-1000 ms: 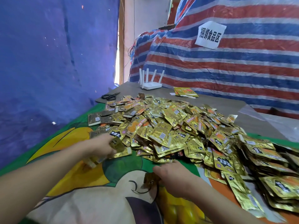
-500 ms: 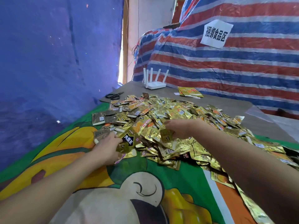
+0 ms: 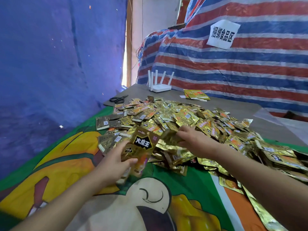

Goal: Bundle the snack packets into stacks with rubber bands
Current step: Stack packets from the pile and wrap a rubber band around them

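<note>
A big heap of gold foil snack packets [image 3: 186,120] covers the middle and right of the table. My left hand [image 3: 115,164] grips a small stack of gold packets [image 3: 140,147] at the heap's near left edge, the top one showing a black label. My right hand [image 3: 191,139] reaches into the heap just right of that stack, its fingers closed on a brownish packet [image 3: 170,135]. No rubber band is visible.
A cartoon-printed cloth [image 3: 116,205] covers the near table. Black scissors [image 3: 118,98] lie at the far left, a white router [image 3: 160,84] stands behind the heap, and a few packets [image 3: 195,94] lie apart at the back. Tarpaulins wall the left and back.
My left hand has lifted its stack of packets up off the cloth and tilted it. My right hand moved slightly toward the stack, still in the heap.
</note>
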The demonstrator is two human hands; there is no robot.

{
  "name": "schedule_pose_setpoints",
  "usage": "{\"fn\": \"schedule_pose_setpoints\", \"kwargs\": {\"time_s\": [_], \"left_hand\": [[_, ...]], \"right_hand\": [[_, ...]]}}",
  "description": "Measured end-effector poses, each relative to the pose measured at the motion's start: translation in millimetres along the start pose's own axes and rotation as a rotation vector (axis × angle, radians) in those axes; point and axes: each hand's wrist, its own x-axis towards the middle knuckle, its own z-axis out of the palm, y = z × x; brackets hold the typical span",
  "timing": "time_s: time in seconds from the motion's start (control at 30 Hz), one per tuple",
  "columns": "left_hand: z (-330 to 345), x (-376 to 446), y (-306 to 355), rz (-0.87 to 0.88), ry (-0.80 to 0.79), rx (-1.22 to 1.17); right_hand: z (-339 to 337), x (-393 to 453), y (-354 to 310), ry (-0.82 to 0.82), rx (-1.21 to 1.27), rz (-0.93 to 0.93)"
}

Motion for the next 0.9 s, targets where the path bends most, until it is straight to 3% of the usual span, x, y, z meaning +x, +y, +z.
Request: {"fn": "schedule_pose_setpoints", "kwargs": {"time_s": [0.1, 0.17, 0.27, 0.37, 0.5, 0.67, 0.9], "left_hand": [[17.4, -13.7, 15.8, -0.114, 0.064, -0.277], [31.9, -22.7, 28.4, -0.136, 0.049, -0.407], [59.9, -33.7, 45.5, -0.129, 0.011, -0.538], [87.3, -41.7, 51.3, -0.138, 0.073, -0.488], [104.2, -55.5, 53.0, -0.149, 0.07, -0.338], [112.6, -57.3, 52.1, -0.034, 0.018, -0.334], [130.2, -70.9, 36.9, 0.006, -0.086, -0.378]], "right_hand": [[8.5, -30.9, -24.9, 0.313, 0.704, 0.262], [21.7, -46.2, -47.7, 0.428, 1.006, 0.363], [44.9, -55.3, -76.8, 0.536, 1.201, 0.378], [65.0, -64.2, -101.6, 0.597, 1.373, 0.429], [80.5, -84.6, -118.9, 0.592, 1.333, 0.504], [85.4, -99.8, -128.1, 0.672, 1.228, 0.504], [104.6, -116.1, -137.3, 0.582, 1.226, 0.555]]}}
